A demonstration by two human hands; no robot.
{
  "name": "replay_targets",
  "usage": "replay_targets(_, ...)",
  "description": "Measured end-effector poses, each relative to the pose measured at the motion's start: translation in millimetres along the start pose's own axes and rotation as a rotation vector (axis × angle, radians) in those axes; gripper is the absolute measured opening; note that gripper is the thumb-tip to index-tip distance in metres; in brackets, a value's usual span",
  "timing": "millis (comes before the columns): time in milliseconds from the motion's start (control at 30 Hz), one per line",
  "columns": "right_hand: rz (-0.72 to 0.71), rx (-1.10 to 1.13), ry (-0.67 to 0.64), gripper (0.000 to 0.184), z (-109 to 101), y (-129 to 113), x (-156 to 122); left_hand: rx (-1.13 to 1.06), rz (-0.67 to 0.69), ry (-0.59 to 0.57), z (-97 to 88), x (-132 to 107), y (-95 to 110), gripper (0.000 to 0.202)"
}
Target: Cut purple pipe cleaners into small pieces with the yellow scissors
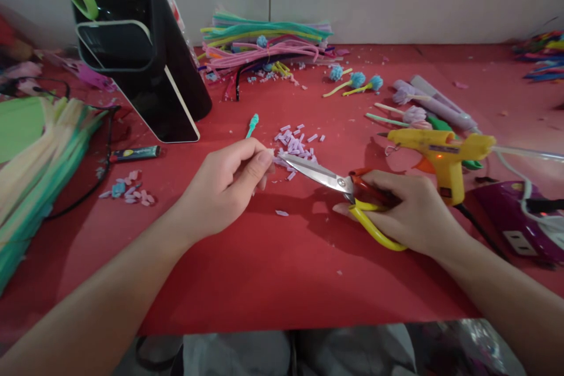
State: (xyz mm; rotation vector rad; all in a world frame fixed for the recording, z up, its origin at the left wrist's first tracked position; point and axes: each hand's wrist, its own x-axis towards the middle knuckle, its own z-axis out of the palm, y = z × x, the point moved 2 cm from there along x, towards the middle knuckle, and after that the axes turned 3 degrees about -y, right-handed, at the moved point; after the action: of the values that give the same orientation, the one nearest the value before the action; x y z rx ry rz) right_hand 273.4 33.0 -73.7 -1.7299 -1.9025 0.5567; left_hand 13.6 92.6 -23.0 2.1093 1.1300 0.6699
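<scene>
My right hand [412,211] grips scissors [335,181] by their yellow and red handles; the steel blades point left, nearly closed. My left hand [229,182] is pinched shut on a short pale purple piece at the blade tips, too small to see clearly. Just behind the blades lies a heap of purple cut bits [296,144]. One purple bit [282,212] lies alone on the red table [264,270] in front of the scissors.
A yellow glue gun [445,155] stands right of the scissors, by a purple power strip [520,220]. Pipe-cleaner flowers [356,82] and a bundle of pipe cleaners [264,41] lie behind. A black stand [145,59], lighter [134,154] and stacked paper [30,170] are left.
</scene>
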Motion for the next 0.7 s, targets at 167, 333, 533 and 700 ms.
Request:
replay_targets(167,-0.003,-0.01,-0.01,0.06,0.9,1.6,1.0,0.014,0.017,0.009,0.2,-0.1,-1.1,0.03)
replay_targets(333,-0.026,-0.004,0.011,0.054,1.8,2.6,2.2,-0.001,0.0,-0.006,0.4,-0.1,-2.2,0.03)
replay_targets(533,-0.015,0.011,0.032,0.058,0.0,1.2,2.0,-0.073,-0.085,0.012,-0.3,-1.5,-0.9,0.036)
replay_targets(700,-0.03,0.014,0.014,0.059,0.2,1.1,0.3,-0.081,-0.148,0.063,-2.3,-1.3,1.0,0.041)
